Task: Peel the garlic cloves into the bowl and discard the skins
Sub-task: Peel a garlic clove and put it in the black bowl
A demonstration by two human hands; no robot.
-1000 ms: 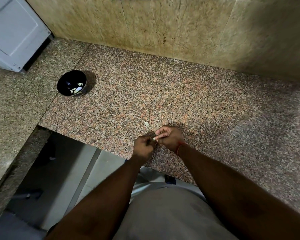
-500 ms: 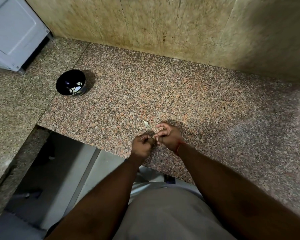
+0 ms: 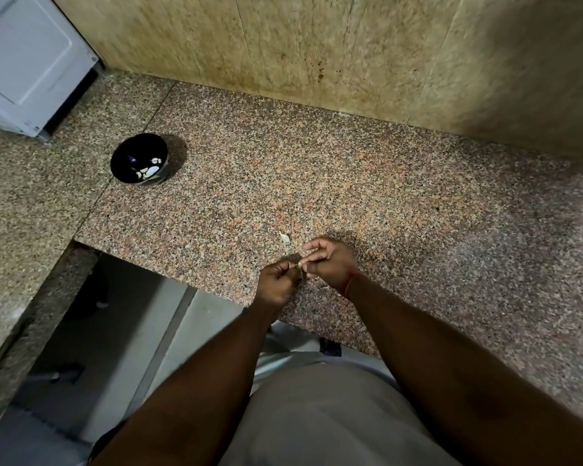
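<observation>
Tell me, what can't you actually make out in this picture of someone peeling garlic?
Head view only:
- Garlic clove: nearly hidden between the left hand and right hand; how much skin remains is unclear.
- Bowl: the pale pieces inside are too small to count.
- Pale scrap on the counter: too small to identify.

Speckled pinkish-brown granite surface (image 3: 317, 183) with black flecks all over. Glossy black bowl (image 3: 128, 156), pale whitish cloves (image 3: 150, 170) inside. Mottled tan-yellow wall tiles (image 3: 317, 48) with dark stains. Thin red thread (image 3: 350, 280) on the right wrist. Little cream skin scrap (image 3: 284, 237). White appliance (image 3: 24, 58), grey-beige shirt (image 3: 323, 415).
</observation>
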